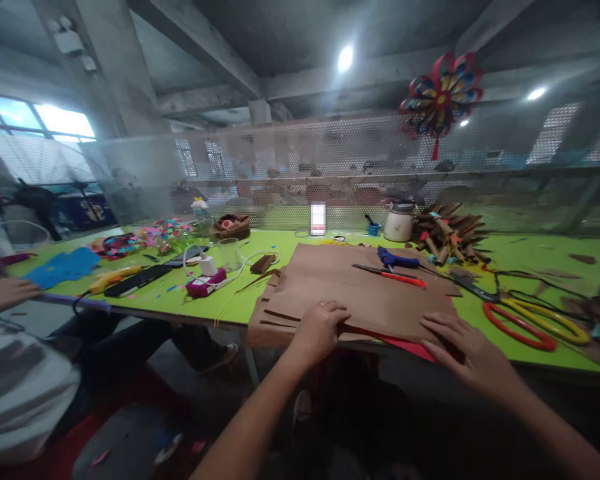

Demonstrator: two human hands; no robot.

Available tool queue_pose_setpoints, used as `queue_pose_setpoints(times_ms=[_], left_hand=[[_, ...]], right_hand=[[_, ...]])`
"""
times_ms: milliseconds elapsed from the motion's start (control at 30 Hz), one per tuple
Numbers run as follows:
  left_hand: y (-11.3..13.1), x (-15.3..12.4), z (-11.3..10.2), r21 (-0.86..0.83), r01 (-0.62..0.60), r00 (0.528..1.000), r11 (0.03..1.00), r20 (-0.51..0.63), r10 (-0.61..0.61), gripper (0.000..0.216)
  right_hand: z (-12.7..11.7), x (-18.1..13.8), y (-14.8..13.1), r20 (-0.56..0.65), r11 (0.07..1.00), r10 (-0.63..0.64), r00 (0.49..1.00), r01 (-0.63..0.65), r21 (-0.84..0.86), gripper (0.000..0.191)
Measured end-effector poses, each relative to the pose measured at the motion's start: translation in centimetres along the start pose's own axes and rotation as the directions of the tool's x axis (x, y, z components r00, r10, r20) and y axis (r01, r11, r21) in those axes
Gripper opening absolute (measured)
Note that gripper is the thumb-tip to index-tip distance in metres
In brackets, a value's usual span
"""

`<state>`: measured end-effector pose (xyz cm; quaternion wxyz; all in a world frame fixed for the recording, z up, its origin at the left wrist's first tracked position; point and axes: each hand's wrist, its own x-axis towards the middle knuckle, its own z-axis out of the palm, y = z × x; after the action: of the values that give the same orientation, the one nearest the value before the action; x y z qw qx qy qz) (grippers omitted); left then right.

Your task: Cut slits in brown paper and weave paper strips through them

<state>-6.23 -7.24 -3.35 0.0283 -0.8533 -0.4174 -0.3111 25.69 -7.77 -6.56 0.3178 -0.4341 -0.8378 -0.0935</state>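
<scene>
A large sheet of brown kraft paper (325,280) lies at the table's front edge, with slits at its left side. My left hand (323,325) has its fingers curled over the front edge of the paper; the thumb is hidden. My right hand (457,341) rests on the paper's front right part, fingers stretched out. Between the hands, red paper (414,347) shows beneath the brown sheet. On the sheet lie a blue glue gun (397,259) and a slim cutting tool with an orange handle (403,278).
Large scissors (520,327) with red and yellow handles lie at the right. Behind stand a pile of rolled brown paper (450,233) and a jar (399,223). Leftward are a purple power block (206,283), phone (143,280) and plastic cup (229,253). Another person's hand (10,293) is far left.
</scene>
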Motion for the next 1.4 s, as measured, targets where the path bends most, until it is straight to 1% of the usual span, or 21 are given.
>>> queue_pose_setpoints(times_ms=[167,233,267,300,333,367,400,433,467,500,533,567,600,667,733,867,933,1067,1267,1333,1400], left_hand=[[0.3,-0.2,-0.1,-0.087,0.033,0.999,0.996,-0.017,-0.035,0.040],[0.7,-0.2,-0.5,-0.180,0.030,1.000,0.983,0.012,-0.028,0.042],[0.8,-0.2,-0.9,-0.259,0.044,0.999,0.965,0.033,-0.036,0.041],[0.8,-0.1,-1.5,-0.353,0.080,0.996,0.932,0.053,-0.065,0.039],[0.5,-0.1,-2.1,-0.439,0.143,0.990,0.887,0.067,-0.126,0.034],[-0.1,-0.1,-2.9,-0.498,0.227,0.972,0.837,0.066,-0.224,0.030],[-0.9,0.0,-3.8,-0.522,0.322,0.936,0.790,0.048,-0.350,0.028],[-2.1,0.0,-4.8,-0.490,0.424,0.872,0.761,-0.005,-0.489,0.028],[-3.4,0.1,-5.8,-0.389,0.529,0.790,0.754,-0.100,-0.605,0.028],[-4.9,0.1,-6.8,-0.268,0.616,0.713,0.741,-0.210,-0.669,0.028],[-6.3,0.1,-7.7,-0.157,0.691,0.662,0.706,-0.255,-0.705,0.030],[-7.6,0.1,-8.4,-0.078,0.739,0.635,0.669,-0.250,-0.731,0.034],[-8.6,0.2,-9.1,-0.041,0.768,0.619,0.640,-0.210,-0.757,0.037],[-10.0,0.5,-9.7,-0.039,0.783,0.614,0.620,-0.106,-0.782,0.044],[-10.5,1.1,-9.7,-0.129,0.783,0.610,0.609,-0.033,-0.792,0.047],[-10.9,2.2,-8.4,-0.373,0.790,0.545,0.486,0.067,-0.836,0.043],[-11.2,2.6,-7.7,-0.444,0.778,0.529,0.444,0.081,-0.845,0.039],[-11.8,2.7,-7.1,-0.464,0.767,0.510,0.442,0.023,-0.860,0.031],[-12.0,2.3,-6.7,-0.380,0.775,0.502,0.505,-0.115,-0.857,0.023],[-12.2,2.4,-6.6,-0.322,0.780,0.510,0.537,-0.172,-0.843,0.018],[-12.3,2.7,-6.4,-0.256,0.778,0.535,0.574,-0.209,-0.819,0.016]], right_hand=[[0.1,-0.1,-0.3,-0.041,1.000,0.008,0.999,-0.008,0.002,0.037],[-0.1,-0.1,-0.6,-0.047,1.000,0.010,0.999,-0.010,0.012,0.035],[-0.2,-0.1,-0.7,-0.051,1.000,0.013,0.999,-0.012,0.015,0.033],[-0.3,-0.1,-0.9,-0.052,1.000,0.016,0.999,-0.015,0.017,0.032],[-0.4,-0.1,-1.0,-0.052,1.000,0.020,0.998,-0.019,0.019,0.031],[-0.5,-0.1,-1.0,-0.048,1.000,0.022,0.999,-0.021,0.020,0.031],[-0.5,-0.1,-1.0,-0.044,1.000,0.022,0.999,-0.021,0.020,0.031],[-0.6,-0.1,-1.0,-0.039,1.000,0.022,0.999,-0.021,0.020,0.031],[-0.6,-0.2,-0.9,-0.035,1.000,0.020,0.999,-0.020,0.021,0.032],[-0.5,-0.2,-0.8,-0.036,1.000,0.017,0.999,-0.016,0.020,0.033],[-0.5,-0.3,-0.7,-0.038,1.000,0.010,0.999,-0.010,0.019,0.034],[-0.4,-0.4,-0.6,-0.040,1.000,0.006,0.999,-0.005,0.019,0.035],[-0.3,-0.4,-0.5,-0.040,1.000,0.004,0.999,-0.003,0.020,0.036],[-0.3,-0.5,-0.4,-0.035,1.000,-0.002,0.999,0.003,0.026,0.037],[-0.2,-0.6,-0.3,-0.032,0.999,-0.006,0.999,0.007,0.039,0.038],[-0.3,-0.6,-0.4,-0.039,0.999,-0.005,0.999,0.007,0.053,0.037],[-0.4,-0.6,-0.5,-0.042,0.999,0.010,0.999,-0.007,0.053,0.037],[-0.5,-0.5,-0.7,-0.022,0.998,0.038,0.999,-0.037,0.058,0.034],[-0.6,-0.2,-0.6,-0.015,0.996,0.050,0.999,-0.048,0.077,0.035],[-0.6,-0.2,-0.5,-0.015,0.995,0.054,0.998,-0.053,0.080,0.036],[-0.6,-0.1,-0.6,-0.011,0.995,0.061,0.998,-0.059,0.085,0.036]])
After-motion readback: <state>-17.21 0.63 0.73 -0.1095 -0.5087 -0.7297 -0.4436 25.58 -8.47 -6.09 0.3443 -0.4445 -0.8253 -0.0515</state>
